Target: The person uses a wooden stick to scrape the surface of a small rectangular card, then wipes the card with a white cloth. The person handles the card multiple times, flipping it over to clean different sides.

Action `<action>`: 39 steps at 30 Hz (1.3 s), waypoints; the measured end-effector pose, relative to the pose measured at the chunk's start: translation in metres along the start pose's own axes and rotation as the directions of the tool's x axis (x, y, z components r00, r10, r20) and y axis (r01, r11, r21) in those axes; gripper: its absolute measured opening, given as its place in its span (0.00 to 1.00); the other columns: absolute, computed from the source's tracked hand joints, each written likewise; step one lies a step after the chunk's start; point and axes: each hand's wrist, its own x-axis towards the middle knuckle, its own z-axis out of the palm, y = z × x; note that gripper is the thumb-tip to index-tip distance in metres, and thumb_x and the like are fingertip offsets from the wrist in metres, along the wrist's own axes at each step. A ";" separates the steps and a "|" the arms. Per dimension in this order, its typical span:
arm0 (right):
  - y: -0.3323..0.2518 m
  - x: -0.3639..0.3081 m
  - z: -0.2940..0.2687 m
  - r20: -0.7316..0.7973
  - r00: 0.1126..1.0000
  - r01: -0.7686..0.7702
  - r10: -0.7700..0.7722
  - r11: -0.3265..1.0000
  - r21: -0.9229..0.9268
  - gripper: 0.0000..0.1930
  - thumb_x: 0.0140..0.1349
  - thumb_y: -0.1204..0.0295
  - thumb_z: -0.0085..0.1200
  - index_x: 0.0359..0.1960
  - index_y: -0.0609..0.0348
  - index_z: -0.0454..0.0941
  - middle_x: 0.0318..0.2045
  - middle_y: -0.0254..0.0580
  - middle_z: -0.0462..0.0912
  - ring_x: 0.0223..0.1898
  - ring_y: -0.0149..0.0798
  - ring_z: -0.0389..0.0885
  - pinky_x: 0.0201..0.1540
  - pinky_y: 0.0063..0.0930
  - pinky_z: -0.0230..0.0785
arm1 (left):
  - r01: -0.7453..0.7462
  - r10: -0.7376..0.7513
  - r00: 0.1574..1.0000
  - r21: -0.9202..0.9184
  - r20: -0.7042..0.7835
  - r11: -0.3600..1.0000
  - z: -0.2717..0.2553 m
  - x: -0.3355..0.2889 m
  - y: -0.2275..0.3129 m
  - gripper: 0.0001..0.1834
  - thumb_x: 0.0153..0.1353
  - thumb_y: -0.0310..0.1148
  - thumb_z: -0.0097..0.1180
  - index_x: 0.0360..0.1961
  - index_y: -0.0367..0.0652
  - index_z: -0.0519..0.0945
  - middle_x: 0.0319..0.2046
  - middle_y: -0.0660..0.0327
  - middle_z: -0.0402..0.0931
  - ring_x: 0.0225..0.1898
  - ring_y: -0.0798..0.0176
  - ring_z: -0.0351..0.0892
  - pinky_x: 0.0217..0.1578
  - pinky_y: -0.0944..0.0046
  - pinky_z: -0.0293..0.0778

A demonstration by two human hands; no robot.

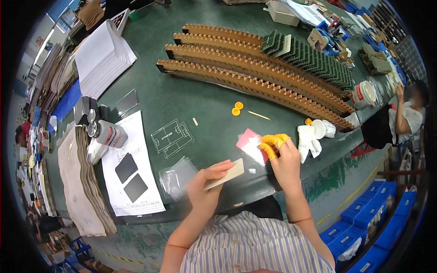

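Left hand [205, 180] clamped on card [235, 172], tilted, I judge, to bare its face | right hand [286, 160] at pad [250, 144]; I cannot tell if pinching | pad near, likely for reach

Green worktable [159, 98]; scuffed green-and-grey floor [330, 193]; dark shelving [386, 20] upper right.

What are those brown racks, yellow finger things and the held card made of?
Slotted racks: perhaps wood, by their brown, dull surface, though plastic is possible. Yellow finger cots: likely rubber, fairly matte, clinging in wrinkles. Cream card: smooth, stiff-looking; plastic or metal, unclear.
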 end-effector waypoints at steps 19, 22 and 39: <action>0.000 -0.001 0.002 0.016 0.999 -0.044 0.044 0.999 0.013 0.08 0.49 0.75 0.64 0.32 0.57 0.83 0.31 0.41 0.77 0.29 0.41 0.77 0.32 0.31 0.70 | 0.161 -0.157 0.986 0.090 -0.057 0.983 0.003 0.006 0.013 0.07 0.53 0.14 0.57 0.34 0.32 0.79 0.39 0.48 0.81 0.46 0.55 0.80 0.49 0.64 0.74; 0.000 -0.001 0.001 -0.010 1.000 -0.017 0.017 1.000 0.021 0.09 0.48 0.76 0.65 0.33 0.58 0.82 0.31 0.41 0.78 0.29 0.41 0.78 0.31 0.30 0.71 | 0.154 -0.148 0.987 0.104 -0.059 0.983 0.003 0.006 0.010 0.07 0.53 0.14 0.57 0.33 0.32 0.80 0.39 0.48 0.81 0.46 0.55 0.80 0.49 0.64 0.74; -0.018 -0.048 0.013 -0.224 0.945 0.302 -0.236 0.895 0.329 0.14 0.40 0.77 0.70 0.31 0.57 0.81 0.31 0.36 0.73 0.24 0.39 0.73 0.26 0.28 0.66 | 0.121 -0.127 0.992 0.337 -0.003 0.934 0.003 0.004 0.002 0.12 0.51 0.16 0.59 0.38 0.37 0.82 0.40 0.55 0.82 0.48 0.56 0.80 0.48 0.65 0.75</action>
